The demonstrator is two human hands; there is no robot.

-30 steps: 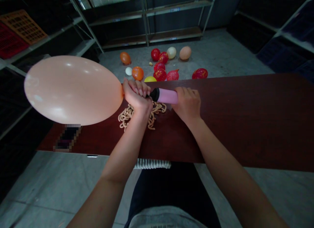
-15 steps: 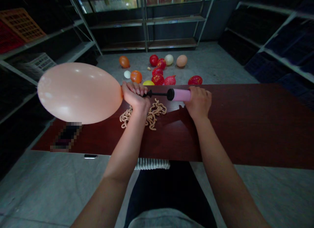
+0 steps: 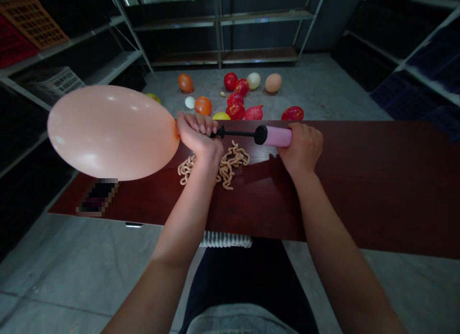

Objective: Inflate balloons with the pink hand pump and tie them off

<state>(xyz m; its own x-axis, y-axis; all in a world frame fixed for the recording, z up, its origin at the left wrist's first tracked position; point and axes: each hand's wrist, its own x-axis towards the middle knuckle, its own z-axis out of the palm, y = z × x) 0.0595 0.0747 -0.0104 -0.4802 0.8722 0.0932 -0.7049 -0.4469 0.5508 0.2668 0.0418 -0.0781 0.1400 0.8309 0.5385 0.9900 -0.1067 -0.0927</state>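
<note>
A large peach balloon (image 3: 113, 132), blown up to an oval, stretches leftward from my left hand (image 3: 200, 135). That hand is closed around the balloon's neck and the black end of a balloon pump (image 3: 278, 136); where neck and nozzle meet is hidden by my fingers. The pump has a pink barrel and a thin black rod, part of which shows between my hands. My right hand (image 3: 302, 149) is wrapped round the right end of the pink barrel. Below the pump, a tangle of long tan uninflated balloons (image 3: 228, 168) lies on the table, partly behind my left forearm.
On the dark red table (image 3: 377, 180), a blurred-out phone-like object (image 3: 97, 196) lies near the front left edge. Beyond the table, several balloons (image 3: 236, 110) in red, orange, white and peach rest on the floor. Metal shelves (image 3: 266, 53) stand around the room, with crates (image 3: 34, 22) at left.
My right hand and the pink barrel have shifted right, and slightly more rod shows between my hands. The view has tilted down a little. Both hands keep their grip.
</note>
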